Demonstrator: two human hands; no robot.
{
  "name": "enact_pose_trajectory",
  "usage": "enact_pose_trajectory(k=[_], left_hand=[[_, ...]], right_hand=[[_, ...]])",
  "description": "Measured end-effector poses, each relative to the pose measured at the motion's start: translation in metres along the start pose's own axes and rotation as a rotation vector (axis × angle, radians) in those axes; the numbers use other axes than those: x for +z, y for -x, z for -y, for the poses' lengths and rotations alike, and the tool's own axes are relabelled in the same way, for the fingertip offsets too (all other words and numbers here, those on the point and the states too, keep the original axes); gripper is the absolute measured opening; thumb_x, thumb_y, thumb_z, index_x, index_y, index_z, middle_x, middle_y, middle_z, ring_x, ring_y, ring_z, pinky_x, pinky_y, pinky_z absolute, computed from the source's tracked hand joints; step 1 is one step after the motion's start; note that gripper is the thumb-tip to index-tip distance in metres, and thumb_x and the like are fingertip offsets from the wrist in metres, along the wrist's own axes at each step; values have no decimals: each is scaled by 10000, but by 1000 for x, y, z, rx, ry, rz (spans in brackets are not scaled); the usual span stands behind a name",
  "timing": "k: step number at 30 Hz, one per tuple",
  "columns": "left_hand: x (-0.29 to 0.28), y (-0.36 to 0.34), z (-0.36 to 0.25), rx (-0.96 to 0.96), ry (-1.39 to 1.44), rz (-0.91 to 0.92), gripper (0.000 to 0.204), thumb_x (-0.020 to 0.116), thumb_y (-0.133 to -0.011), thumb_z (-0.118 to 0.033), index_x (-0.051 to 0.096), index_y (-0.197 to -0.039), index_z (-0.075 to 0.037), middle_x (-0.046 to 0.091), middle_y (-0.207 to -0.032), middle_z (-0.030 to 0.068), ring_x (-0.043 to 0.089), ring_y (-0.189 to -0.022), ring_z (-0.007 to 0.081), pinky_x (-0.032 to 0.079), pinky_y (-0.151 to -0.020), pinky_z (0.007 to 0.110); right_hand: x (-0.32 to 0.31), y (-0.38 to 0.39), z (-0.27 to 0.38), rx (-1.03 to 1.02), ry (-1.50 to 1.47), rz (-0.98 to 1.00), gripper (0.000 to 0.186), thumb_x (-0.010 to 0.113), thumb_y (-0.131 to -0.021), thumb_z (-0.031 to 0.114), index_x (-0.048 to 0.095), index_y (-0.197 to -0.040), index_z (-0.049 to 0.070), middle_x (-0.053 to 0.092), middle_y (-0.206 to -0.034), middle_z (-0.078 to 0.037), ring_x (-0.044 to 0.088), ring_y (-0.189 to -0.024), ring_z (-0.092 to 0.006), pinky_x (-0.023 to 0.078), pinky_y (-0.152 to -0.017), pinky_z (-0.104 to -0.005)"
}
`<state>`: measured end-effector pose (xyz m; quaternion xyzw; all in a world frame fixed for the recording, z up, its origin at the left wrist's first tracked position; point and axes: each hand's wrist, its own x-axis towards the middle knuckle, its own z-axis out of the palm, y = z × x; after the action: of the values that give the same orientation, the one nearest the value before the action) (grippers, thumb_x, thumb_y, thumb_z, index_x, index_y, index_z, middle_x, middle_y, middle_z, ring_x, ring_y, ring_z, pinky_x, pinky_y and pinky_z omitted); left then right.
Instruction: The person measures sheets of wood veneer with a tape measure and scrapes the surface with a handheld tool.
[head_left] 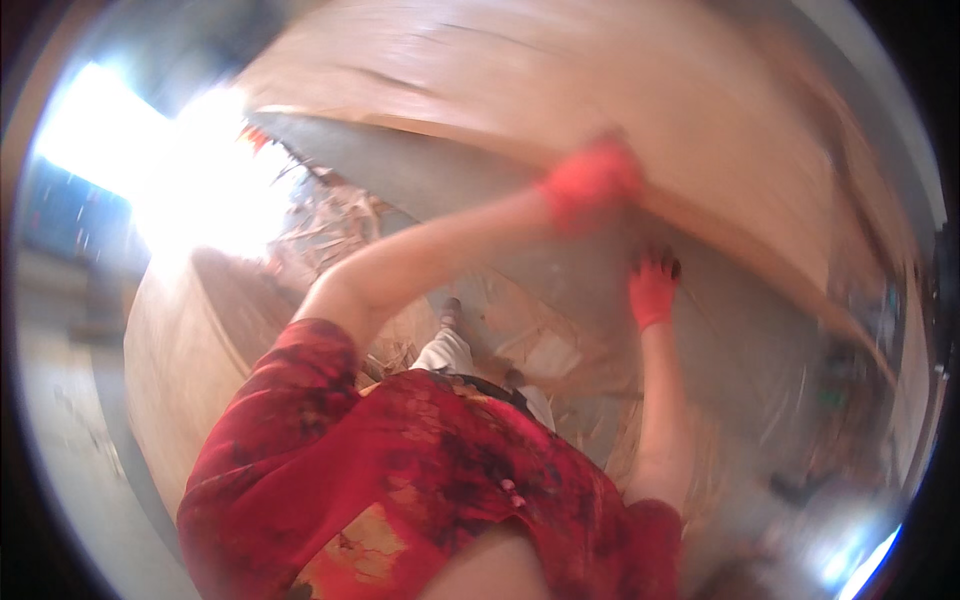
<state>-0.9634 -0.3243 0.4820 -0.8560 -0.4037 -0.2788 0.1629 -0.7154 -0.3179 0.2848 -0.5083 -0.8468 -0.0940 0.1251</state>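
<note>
Here we see the broad tan sheet spread out ahead of us, its near edge slanting above a grey surface; what is left to do, we cannot tell. Our left arm reaches across to the right, the blurred, red-gloved left hand at that edge, its finger state unreadable. Our right hand points forward just below, fingers extended and slightly parted.

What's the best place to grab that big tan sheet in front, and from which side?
Probably by its near edge, coming from the body side: the tan sheet spreads broad and far ahead, while this long border faces the wearer. The left hand overlaps that edge in view, though blur hides any contact; the right hand is just on the near side.
</note>
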Motion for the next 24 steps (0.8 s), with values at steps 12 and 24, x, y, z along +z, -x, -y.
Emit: enact_pose_trajectory(k=[12, 24], left_hand=[[-88, 40, -70, -442, 1092, 141, 108, 672, -811, -146, 735, -873, -83, 634, -1299, 79, 594, -1148, 261, 479, -961, 387], [-148, 116, -32, -761, 1137, 36, 128, 703, -874, -108, 743, -978, -45, 691, -1147, 73, 647, -977, 181, 506, -841, 312]], right_hand=[[25, -6, 66, -135, -236, 404, 496, 647, -895, 222, 544, -1358, 79, 578, -1339, -185, 520, -1265, -375, 421, -1039, -509], [79, 43, 105, -261, -692, 374, 392, 618, -924, 191, 607, -1277, 21, 638, -1236, -247, 606, -1168, -387, 461, -1004, -490]])
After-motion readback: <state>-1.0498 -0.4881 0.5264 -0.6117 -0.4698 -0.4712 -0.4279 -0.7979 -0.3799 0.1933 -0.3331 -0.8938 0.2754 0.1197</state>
